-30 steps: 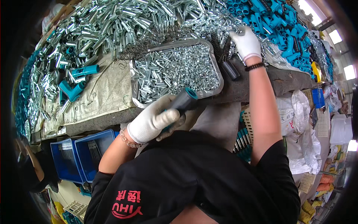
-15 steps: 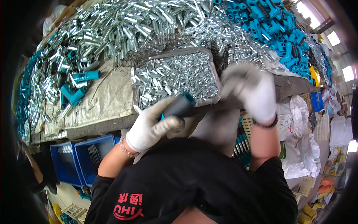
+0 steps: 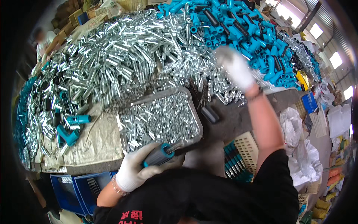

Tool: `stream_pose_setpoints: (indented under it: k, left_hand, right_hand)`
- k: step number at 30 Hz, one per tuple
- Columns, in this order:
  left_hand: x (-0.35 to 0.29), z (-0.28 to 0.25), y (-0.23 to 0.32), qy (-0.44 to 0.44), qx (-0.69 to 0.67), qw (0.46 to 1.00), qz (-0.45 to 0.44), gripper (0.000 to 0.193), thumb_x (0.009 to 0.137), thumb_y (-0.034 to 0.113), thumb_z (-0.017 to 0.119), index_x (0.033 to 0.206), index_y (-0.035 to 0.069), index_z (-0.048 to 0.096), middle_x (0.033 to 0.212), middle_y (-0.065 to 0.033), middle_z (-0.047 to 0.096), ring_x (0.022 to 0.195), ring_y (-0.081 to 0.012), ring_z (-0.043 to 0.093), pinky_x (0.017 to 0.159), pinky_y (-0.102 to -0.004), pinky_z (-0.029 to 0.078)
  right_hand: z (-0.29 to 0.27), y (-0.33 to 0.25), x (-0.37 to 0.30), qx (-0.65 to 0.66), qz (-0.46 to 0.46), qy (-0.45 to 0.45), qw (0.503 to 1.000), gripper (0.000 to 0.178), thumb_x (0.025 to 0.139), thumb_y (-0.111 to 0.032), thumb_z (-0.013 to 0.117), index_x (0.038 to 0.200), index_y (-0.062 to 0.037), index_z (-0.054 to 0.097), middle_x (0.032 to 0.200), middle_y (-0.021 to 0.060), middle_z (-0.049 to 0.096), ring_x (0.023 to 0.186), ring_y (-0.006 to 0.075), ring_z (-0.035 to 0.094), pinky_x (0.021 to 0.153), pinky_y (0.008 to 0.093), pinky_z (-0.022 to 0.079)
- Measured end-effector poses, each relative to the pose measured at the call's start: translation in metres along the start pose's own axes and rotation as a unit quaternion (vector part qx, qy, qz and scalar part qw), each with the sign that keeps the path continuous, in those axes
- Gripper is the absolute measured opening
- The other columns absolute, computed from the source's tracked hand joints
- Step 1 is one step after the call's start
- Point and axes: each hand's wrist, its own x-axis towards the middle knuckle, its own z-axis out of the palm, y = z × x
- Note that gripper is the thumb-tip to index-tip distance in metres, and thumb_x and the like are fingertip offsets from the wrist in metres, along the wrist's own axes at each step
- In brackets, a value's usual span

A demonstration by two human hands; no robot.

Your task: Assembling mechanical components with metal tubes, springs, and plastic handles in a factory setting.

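Two gloved hands are at work above the bench (image 3: 236, 116), and the left grip (image 3: 132, 170) is closed around a black and teal handle (image 3: 158, 157), with the thumb on the near side. This handle is tilted, its teal-rimmed end pointing to the right and slightly up, and a thin grey metal part (image 3: 175, 146) shows at the opening. It is just before the near edge of a metal tray (image 3: 193, 108), which is filled with small silver pieces (image 3: 160, 121).

The right grip (image 3: 234, 67) is blurred, so I cannot tell if its fingers are spread or pinching something. It is over the place where the heap of small metal fittings (image 3: 197, 69) meets the heap of teal housings (image 3: 248, 31).

To the right of the tray lies a black cylinder (image 3: 210, 114). Behind and to the left rises a large heap of silver tubes (image 3: 126, 56). On a beige cloth (image 3: 100, 143) rests a branched teal piece (image 3: 69, 136). Below the bench are blue bins (image 3: 61, 194) at left, and a cream basket (image 3: 248, 145) at right.
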Motion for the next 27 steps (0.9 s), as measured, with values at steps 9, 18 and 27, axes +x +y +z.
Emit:
stream_pose_setpoints:
  k: [9,18,27]
  left_hand:
    - [-0.028,-0.021,-0.029,0.114,-0.174,0.96,-0.186,0.084,0.086,0.053,0.074,0.14,-0.007,0.047,0.125,-0.0147,0.063,0.114,-0.0196,0.059,0.099,-0.0338,0.046]
    - [-0.044,-0.031,-0.027,0.147,0.038,0.983,-0.099,0.073,0.086,0.043,0.076,0.137,-0.003,0.051,0.112,-0.0225,0.069,0.107,-0.0289,0.069,0.091,-0.0354,0.052]
    - [-0.105,-0.024,-0.009,0.063,0.045,0.995,-0.062,0.085,0.081,0.056,0.074,0.137,-0.004,0.051,0.112,-0.016,0.069,0.104,-0.0214,0.067,0.092,-0.0342,0.051]
  right_hand:
    - [-0.03,0.173,0.178,-0.413,0.179,0.099,0.888,0.049,0.086,-0.031,0.064,0.133,-0.0167,0.058,0.124,0.0216,0.063,0.114,0.0398,0.062,0.097,0.0498,0.051]
    - [0.025,-0.152,-0.006,0.26,0.007,-0.355,0.898,0.049,0.092,-0.039,0.068,0.12,0.0,0.059,0.084,0.0047,0.064,0.073,0.012,0.062,0.065,0.0268,0.051]
    - [0.023,-0.231,-0.071,0.157,-0.08,-0.333,0.927,0.039,0.082,-0.021,0.073,0.114,-0.0003,0.062,0.087,0.0105,0.065,0.082,0.0181,0.065,0.078,0.0323,0.052]
